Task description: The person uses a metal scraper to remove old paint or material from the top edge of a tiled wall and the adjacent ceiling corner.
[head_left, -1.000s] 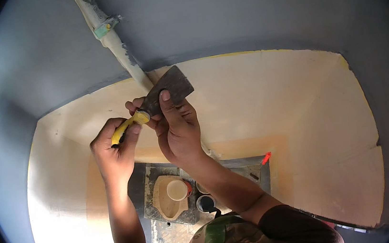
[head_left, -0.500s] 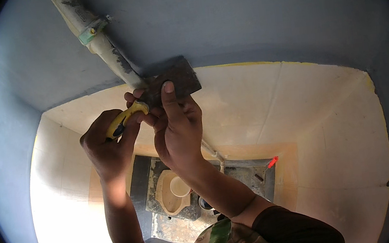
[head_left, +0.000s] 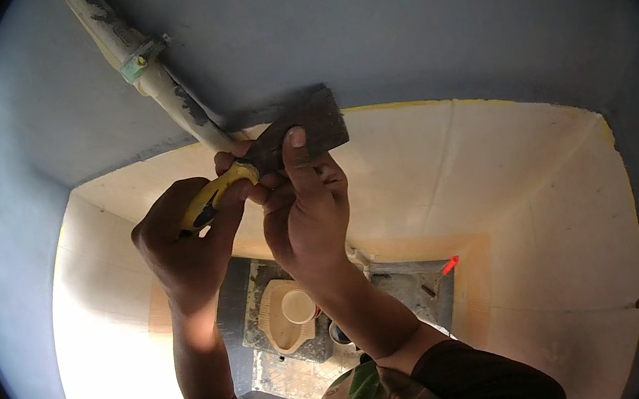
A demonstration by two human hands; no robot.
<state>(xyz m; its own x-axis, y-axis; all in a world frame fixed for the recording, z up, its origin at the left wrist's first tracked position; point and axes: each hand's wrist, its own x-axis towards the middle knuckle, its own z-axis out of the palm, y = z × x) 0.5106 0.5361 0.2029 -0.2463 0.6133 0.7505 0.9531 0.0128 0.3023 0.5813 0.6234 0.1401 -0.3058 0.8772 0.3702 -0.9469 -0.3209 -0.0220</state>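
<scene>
My left hand is wrapped round the yellow and black handle of a putty knife. The tool's broad dark blade points up and to the right. My right hand grips that blade from below, with its thumb pressed flat on the near face; its other fingers are partly hidden behind the metal. Just behind the tool, a pale pipe with dark smears runs down from the upper left, held by a greenish clamp.
Grey paint covers the upper wall, meeting pale tiles along a yellowish edge. Far below lie a beige squat toilet pan, a white bucket and a small red object. Bright light falls at the lower left.
The putty knife and my right hand have shifted slightly to the right. My left hand moves along with the handle, and both grips stay the same.
</scene>
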